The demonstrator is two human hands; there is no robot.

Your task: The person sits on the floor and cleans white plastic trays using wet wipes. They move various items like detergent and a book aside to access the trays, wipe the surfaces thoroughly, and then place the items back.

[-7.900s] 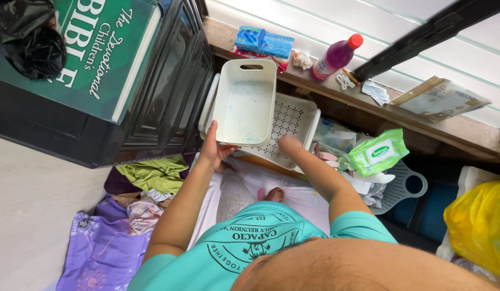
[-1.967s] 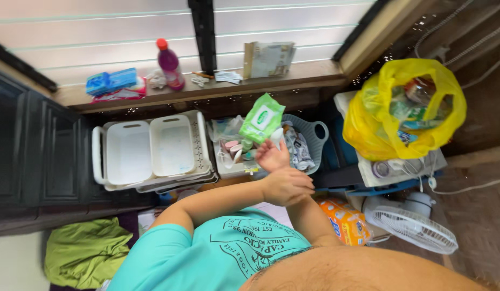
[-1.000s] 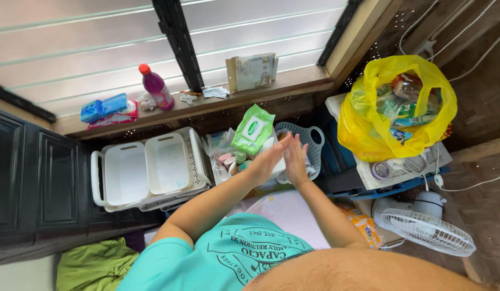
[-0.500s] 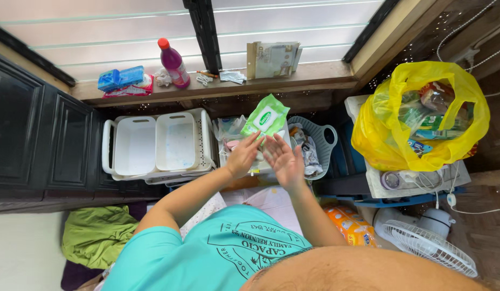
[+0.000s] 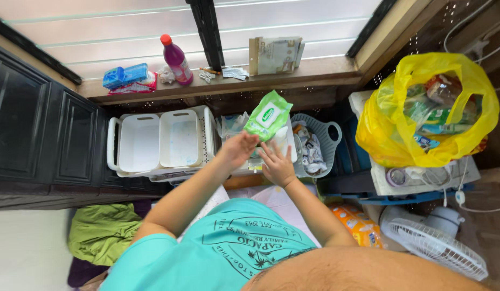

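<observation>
My left hand [image 5: 238,148] is raised over a white bin of small bottles [image 5: 234,126], fingers loosely curled just below a green pack of wet wipes [image 5: 268,115]; it holds nothing that I can see. Beside it, my right hand [image 5: 276,165] lies flat with fingers spread on the bin's contents, next to a white bottle [image 5: 280,137]. The green pack rests on top of the bin, tilted.
Two white baskets [image 5: 155,143] sit in a larger tray to the left, beside a black cabinet [image 5: 40,129]. A grey basket [image 5: 317,145], yellow bag [image 5: 430,110] and white fan [image 5: 436,242] are to the right. A purple bottle [image 5: 176,54] stands on the sill. Green cloth [image 5: 102,231] lies lower left.
My hands were rubbing together over the bin. Now they have parted: the right has dropped flat onto the bin's contents and the left hovers by the wipes pack.
</observation>
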